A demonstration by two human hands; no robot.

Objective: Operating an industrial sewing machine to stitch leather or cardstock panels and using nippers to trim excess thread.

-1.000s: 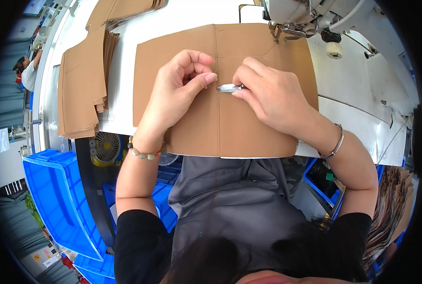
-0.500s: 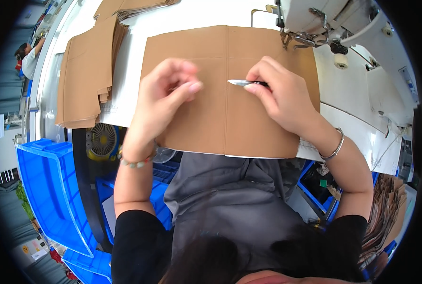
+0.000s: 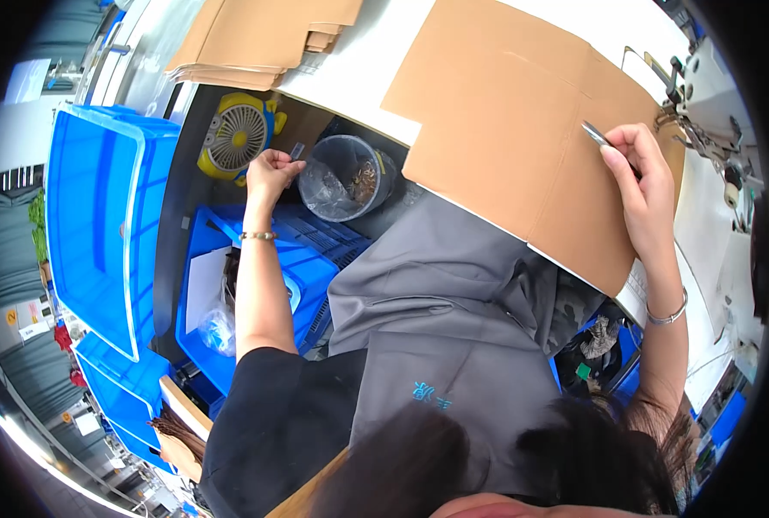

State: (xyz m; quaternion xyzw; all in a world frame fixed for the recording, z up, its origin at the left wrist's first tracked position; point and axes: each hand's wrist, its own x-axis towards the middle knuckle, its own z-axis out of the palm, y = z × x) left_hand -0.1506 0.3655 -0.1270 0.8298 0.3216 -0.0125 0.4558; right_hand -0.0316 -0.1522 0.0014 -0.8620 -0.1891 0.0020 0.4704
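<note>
My right hand [image 3: 643, 181] grips a small pointed metal tool [image 3: 595, 135] with a dark handle. It is over the right part of a large brown panel [image 3: 497, 112], which has a line down its middle. The panel lies on the white worktable and overhangs its front edge. Below table level, my left hand [image 3: 269, 177] reaches out to the left, fingers pinched together. A small pale sliver [image 3: 297, 151] shows at its fingertips; what it is I cannot make out. Just right of that hand stands a round bin [image 3: 347, 178] with a clear liner and brownish scraps inside.
A yellow and blue fan [image 3: 239, 136] stands beyond my left hand. Stacked brown panels [image 3: 246, 39] lie at the table's far left. Blue crates [image 3: 100, 224] fill the left side. A sewing machine [image 3: 712, 112] stands at the right.
My left hand has left its place over the panel and swung down left beside the bin. The view has turned left. My right hand still holds the metal tool over the panel.
</note>
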